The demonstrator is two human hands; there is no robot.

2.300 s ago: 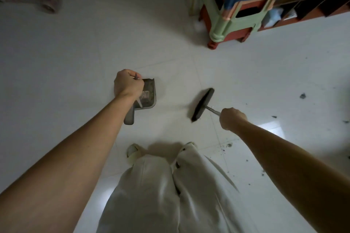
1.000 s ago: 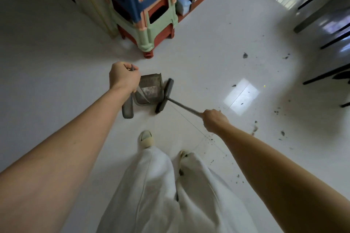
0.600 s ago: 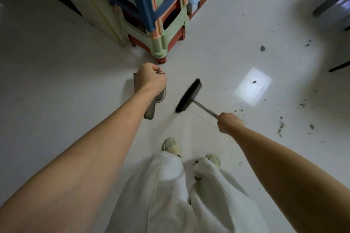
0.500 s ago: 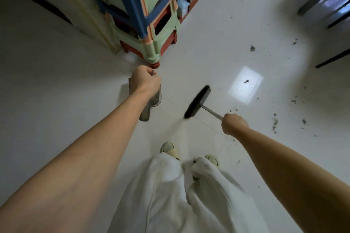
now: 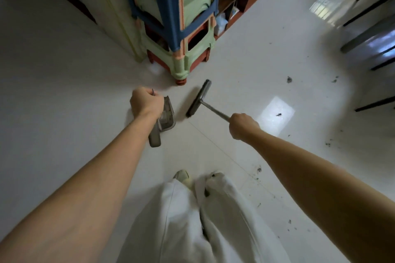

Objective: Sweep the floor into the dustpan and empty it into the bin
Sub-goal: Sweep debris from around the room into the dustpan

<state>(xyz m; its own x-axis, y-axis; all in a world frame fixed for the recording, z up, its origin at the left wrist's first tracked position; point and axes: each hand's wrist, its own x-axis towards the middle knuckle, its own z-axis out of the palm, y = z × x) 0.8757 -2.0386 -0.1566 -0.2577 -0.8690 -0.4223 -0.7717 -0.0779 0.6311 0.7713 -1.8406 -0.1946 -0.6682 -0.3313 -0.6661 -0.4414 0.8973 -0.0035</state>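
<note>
My left hand (image 5: pixel 146 102) grips the thin upright handle of a grey dustpan (image 5: pixel 167 116), which hangs just above the white tiled floor, partly hidden behind the fist. My right hand (image 5: pixel 242 126) grips the metal handle of a broom whose black head (image 5: pixel 198 98) is a short way right of the dustpan, apart from it. Dark specks of dirt (image 5: pixel 288 79) lie scattered on the floor to the right, more dirt (image 5: pixel 258 170) near my right foot. No bin is in view.
A stack of coloured plastic stools (image 5: pixel 181 28) stands just beyond the dustpan, beside a pale cabinet (image 5: pixel 111 13). A low wooden shelf (image 5: pixel 241 2) runs back right. Dark furniture legs (image 5: pixel 367 34) stand at the far right. My white trousers and shoes (image 5: pixel 183 176) fill the bottom.
The broom head has pulled away from the dustpan's mouth to its right. The dustpan has tilted and now hangs edge-on under my left fist. My view has turned toward the stools.
</note>
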